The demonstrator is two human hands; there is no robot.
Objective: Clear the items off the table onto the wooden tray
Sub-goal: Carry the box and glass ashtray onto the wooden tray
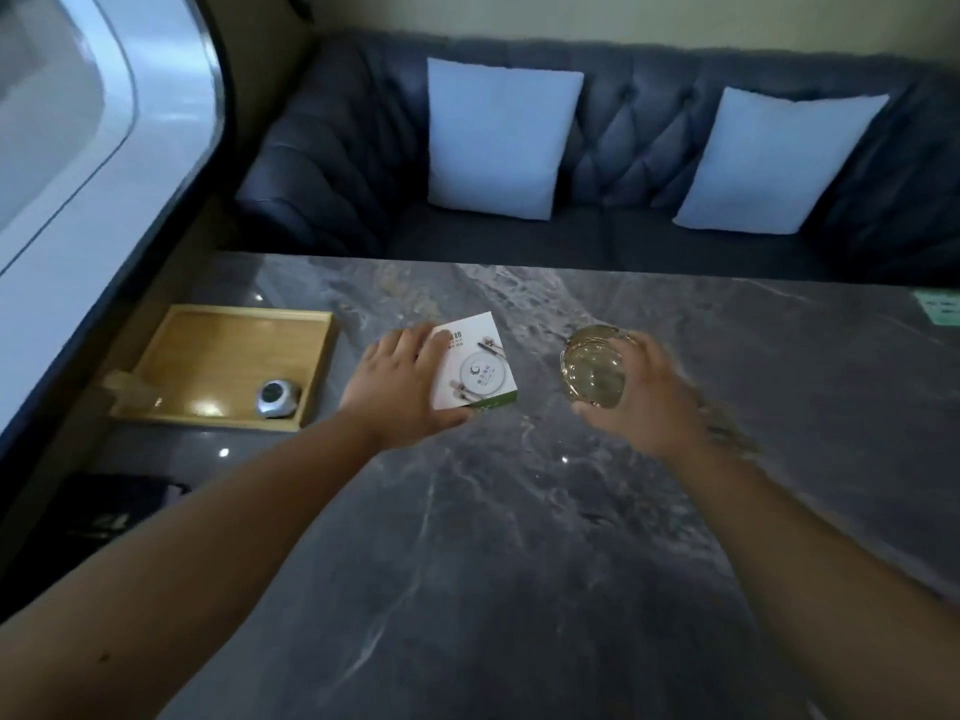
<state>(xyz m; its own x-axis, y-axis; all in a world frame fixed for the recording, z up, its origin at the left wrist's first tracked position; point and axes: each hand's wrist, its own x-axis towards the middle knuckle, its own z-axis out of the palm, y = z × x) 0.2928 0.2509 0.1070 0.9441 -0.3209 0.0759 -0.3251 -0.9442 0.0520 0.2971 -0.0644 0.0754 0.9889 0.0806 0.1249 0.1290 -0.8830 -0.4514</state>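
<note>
Two bare forearms reach out over the grey marbled surface (519,511) from its near edge. The left hand (400,387) lies on the white card box (475,368), fingers spread along the box's left side and the thumb hooked at its near corner, so it seems to be taking hold of it rather than only resting there. The right hand (644,394) is curled round a clear glass (595,366), which looks tipped toward the camera, with the rim facing us; whether it is lifted or touching the surface I cannot tell. The box lies with its long axis running roughly near to far, slightly skewed. The wooden tray (171,332) sits at the left edge of the surface, just beside the left hand and well apart from the right, so the box probably has the shorter trip. A small round silver gadget (278,397) already lies in the tray's near right corner. Beyond the far edge stands a dark sofa (649,127) with two pale cushions (498,137).
</note>
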